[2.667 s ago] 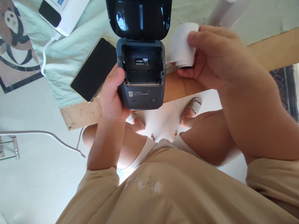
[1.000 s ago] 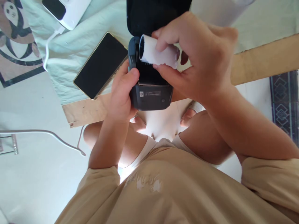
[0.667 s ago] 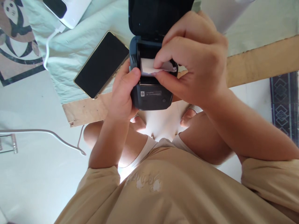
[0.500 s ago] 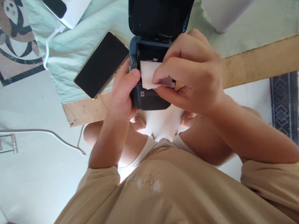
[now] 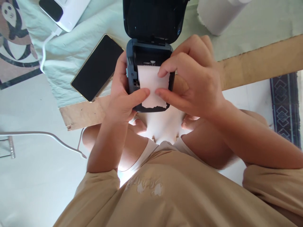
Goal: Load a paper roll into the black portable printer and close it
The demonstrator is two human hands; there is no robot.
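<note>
A small dark grey printer (image 5: 142, 52) with its lid (image 5: 153, 19) swung up sits at the edge of a wooden board. A white paper strip (image 5: 152, 86) with a torn lower edge lies pulled out over the printer's front. My left hand (image 5: 121, 101) wraps the printer's left side, its thumb pressing the strip's left edge. My right hand (image 5: 191, 82) pinches the strip's right side between thumb and index finger. The roll itself is hidden inside the paper bay.
A black phone (image 5: 94, 71) lies left of the printer on pale green cloth (image 5: 71, 47). A white device with a cable (image 5: 62, 9) sits at the top left, a white cylinder (image 5: 217, 15) at the top right. The wooden board (image 5: 260, 60) runs rightward. My knees and feet show below.
My right hand brought the paper roll from the right into the open printer and set it in the bay. It then drew the paper's free end down over the front, where my left thumb now pins it.
</note>
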